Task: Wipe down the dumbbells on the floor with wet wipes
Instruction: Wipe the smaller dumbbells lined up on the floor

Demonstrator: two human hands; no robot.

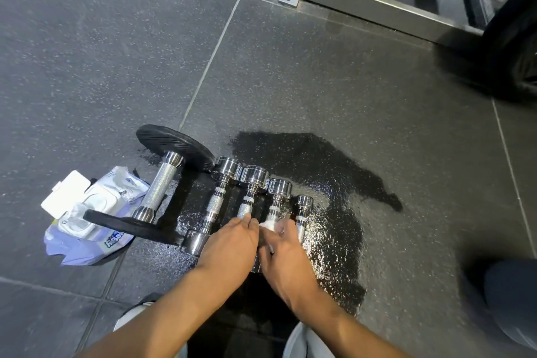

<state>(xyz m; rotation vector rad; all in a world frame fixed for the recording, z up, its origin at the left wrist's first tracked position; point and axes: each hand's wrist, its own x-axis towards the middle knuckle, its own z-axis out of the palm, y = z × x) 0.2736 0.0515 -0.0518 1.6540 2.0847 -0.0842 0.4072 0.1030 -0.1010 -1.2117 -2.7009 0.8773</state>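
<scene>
While the chrome dumbbells [216,206] lie in a row on the wet floor [334,212] beside the wipes pack [98,206], our right hand [286,253] clutches a wet wipe [268,225] against one handle; our left hand [232,241] covers the neighbouring dumbbell, though we cannot tell whether it grasps it.

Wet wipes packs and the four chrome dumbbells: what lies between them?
In the head view, the black-plated dumbbell lies between the wet wipes packs and the chrome dumbbells.
</scene>
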